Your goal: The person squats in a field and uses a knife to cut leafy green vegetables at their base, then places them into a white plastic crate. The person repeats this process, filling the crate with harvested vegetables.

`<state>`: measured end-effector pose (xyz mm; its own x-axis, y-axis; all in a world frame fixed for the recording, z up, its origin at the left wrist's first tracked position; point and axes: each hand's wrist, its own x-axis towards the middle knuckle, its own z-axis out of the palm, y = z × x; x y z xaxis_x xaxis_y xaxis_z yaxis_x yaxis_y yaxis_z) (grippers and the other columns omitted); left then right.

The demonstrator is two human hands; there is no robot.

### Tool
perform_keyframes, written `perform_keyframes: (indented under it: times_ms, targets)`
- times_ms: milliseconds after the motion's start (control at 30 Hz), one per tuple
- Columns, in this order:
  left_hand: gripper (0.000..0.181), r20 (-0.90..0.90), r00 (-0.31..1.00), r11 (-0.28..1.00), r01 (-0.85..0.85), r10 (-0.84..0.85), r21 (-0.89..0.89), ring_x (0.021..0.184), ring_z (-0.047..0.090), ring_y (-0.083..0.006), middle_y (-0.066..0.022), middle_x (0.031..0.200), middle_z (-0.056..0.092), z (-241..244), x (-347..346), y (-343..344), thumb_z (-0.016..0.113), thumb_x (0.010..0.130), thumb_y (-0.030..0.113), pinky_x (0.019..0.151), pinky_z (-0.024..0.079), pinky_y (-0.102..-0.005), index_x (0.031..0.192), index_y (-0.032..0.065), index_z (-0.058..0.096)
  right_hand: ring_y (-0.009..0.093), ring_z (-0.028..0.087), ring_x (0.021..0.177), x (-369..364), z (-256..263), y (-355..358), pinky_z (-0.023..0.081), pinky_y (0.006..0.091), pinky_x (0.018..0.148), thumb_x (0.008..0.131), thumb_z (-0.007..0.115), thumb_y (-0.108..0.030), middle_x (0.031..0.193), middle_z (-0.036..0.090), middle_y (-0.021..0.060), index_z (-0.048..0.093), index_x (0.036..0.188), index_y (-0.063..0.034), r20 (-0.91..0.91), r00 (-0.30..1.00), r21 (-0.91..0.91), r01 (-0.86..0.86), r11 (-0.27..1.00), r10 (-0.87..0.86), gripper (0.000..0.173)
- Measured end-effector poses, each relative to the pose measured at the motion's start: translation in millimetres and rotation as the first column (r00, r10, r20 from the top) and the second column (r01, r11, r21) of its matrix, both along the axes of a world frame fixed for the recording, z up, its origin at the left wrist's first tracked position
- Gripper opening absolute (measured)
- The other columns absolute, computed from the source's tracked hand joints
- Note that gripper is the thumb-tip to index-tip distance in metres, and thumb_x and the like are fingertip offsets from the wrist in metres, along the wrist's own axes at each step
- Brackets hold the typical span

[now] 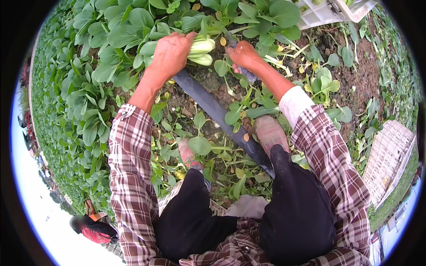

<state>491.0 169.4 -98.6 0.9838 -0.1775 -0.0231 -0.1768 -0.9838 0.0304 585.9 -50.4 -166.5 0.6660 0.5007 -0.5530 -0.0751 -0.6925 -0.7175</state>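
My left hand (173, 51) is closed around a bunch of cut leafy greens like bok choy, with the pale stem ends (201, 50) pointing right. My right hand (244, 55) grips a cloth-wrapped handle (248, 73) of a tool. A short stretch of grey metal blade (228, 35) shows above that fist, its tip hidden among leaves. Standing leafy greens (126, 30) grow above and left of both hands. Below my left hand a dark pipe or hose (213, 106) slants across the soil towards my right leg.
A white plastic crate (318, 15) stands at the top right, with greens inside. Another white crate (387, 163) is at the far right. Cut leaves (322, 83) litter the soil around my shoes (272, 133). Another person (96, 229) is at the lower left.
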Motion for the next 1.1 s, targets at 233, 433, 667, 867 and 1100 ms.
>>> perform_keyframes:
  times_ms: [233, 433, 667, 867, 1100]
  targets:
    - [0.055, 0.063, 0.998, 1.000, -0.009, 0.008, 0.008, 0.089, 0.068, -0.0301, -0.0123, 0.088, 0.070, -1, -13, -5, 0.066, 0.072, -0.002, 0.077, 0.056, -0.0394, 0.126, 0.0035, 0.064, 0.024, 0.066, 0.049, -27, 12, -17, 0.056, 0.0382, 0.055, 0.098, 0.054, -0.025, 0.058, 0.065, 0.0161, 0.057, 0.062, 0.0048, -0.247, 0.969, 0.012, 0.028, 1.000, -0.024, 0.047]
    - [0.045, 0.100, 0.993, 0.975, -0.037, 0.060, -0.218, 0.096, 0.062, -0.0340, -0.0123, 0.097, 0.066, 20, -65, -19, 0.071, 0.067, 0.001, 0.079, 0.054, -0.0438, 0.112, 0.0028, 0.063, 0.017, 0.060, 0.044, -65, 33, -56, 0.049, 0.0322, 0.043, 0.095, 0.068, -0.036, 0.060, 0.062, 0.0089, 0.065, 0.076, 0.0069, -0.228, 0.965, 0.136, 0.163, 0.977, -0.130, 0.047]
    - [0.040, -0.020, 0.967, 0.764, -0.212, 0.252, -0.609, 0.092, 0.067, -0.0395, -0.0153, 0.101, 0.071, 38, -124, -64, 0.078, 0.070, 0.008, 0.081, 0.054, -0.0445, 0.109, 0.0098, 0.069, 0.008, 0.055, 0.046, -75, 78, -92, 0.044, 0.0218, 0.043, 0.087, 0.082, -0.030, 0.069, 0.064, 0.0035, 0.066, 0.119, 0.0016, -0.364, 0.887, 0.495, 0.444, 0.747, -0.285, 0.048]
    - [0.041, -0.088, 0.971, 0.708, -0.224, 0.224, -0.670, 0.091, 0.068, -0.0372, -0.0152, 0.101, 0.071, 44, -143, -77, 0.078, 0.070, 0.005, 0.082, 0.054, -0.0420, 0.110, 0.0070, 0.070, 0.008, 0.054, 0.045, -87, 85, -88, 0.043, 0.0230, 0.043, 0.087, 0.076, -0.019, 0.066, 0.066, 0.0044, 0.068, 0.092, -0.0016, -0.224, 0.901, 0.439, 0.433, 0.788, -0.371, 0.020]
    - [0.045, -0.564, 0.804, 0.042, -0.580, 0.189, -0.813, 0.100, 0.067, -0.0145, -0.0039, 0.103, 0.071, 62, -170, -97, 0.074, 0.068, -0.008, 0.091, 0.054, -0.0317, 0.112, 0.0015, 0.069, 0.007, 0.051, 0.045, -84, 78, -119, 0.040, 0.0228, 0.042, 0.090, 0.075, -0.025, 0.068, 0.065, 0.0040, 0.066, 0.119, -0.0007, -0.292, 0.888, 0.451, 0.456, 0.768, -0.356, 0.039]
